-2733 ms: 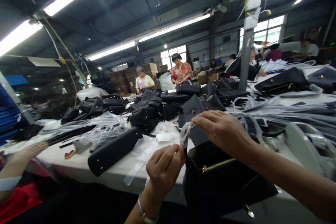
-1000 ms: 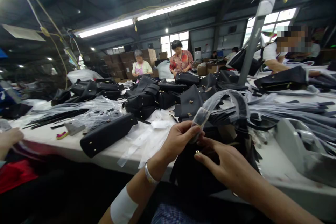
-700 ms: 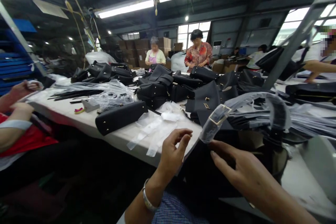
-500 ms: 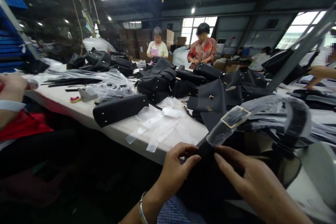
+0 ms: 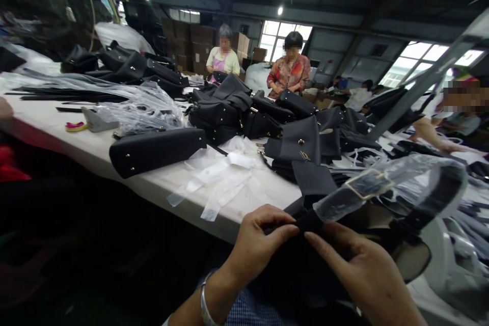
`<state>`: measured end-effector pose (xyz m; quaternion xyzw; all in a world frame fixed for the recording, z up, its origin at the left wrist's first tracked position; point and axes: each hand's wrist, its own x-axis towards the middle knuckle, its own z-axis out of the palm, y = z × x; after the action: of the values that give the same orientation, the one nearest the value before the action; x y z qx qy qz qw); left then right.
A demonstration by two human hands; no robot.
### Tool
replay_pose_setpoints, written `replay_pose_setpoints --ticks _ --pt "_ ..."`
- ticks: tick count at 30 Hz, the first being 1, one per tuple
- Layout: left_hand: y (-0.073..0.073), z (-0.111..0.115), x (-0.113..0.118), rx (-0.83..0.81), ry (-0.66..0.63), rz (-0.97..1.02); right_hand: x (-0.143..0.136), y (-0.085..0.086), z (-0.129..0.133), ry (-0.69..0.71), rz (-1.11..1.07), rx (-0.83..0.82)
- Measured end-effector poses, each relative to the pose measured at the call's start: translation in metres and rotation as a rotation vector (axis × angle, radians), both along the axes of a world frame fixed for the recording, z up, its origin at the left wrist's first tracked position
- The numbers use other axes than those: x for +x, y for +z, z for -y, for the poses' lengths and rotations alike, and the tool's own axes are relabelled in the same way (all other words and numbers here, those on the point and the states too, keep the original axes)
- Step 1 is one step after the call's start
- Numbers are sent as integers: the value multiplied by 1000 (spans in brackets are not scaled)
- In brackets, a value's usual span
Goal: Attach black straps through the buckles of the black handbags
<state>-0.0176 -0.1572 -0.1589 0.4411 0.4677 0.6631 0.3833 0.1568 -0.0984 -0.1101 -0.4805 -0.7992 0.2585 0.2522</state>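
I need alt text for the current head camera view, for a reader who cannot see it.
A person's left hand and right hand pinch the edge of a black bag beside its plastic-wrapped handle with a gold-coloured buckle. More black bags and whitish strips lie on the white table; two people are beyond.

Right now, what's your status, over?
Left hand and right hand both pinching black bag. Plastic-wrapped strap arching up beyond right hand. Loose plastic strips on table, beyond left hand.
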Motion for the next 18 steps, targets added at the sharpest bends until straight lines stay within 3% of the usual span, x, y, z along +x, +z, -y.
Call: replay_pose_setpoints --ticks 14,18 --pt "12 -1 0 -19 1 -75 2 1 0 71 -34 111" --pt "13 0 -4 -84 -101 47 -1 7 1 139 -10 58"
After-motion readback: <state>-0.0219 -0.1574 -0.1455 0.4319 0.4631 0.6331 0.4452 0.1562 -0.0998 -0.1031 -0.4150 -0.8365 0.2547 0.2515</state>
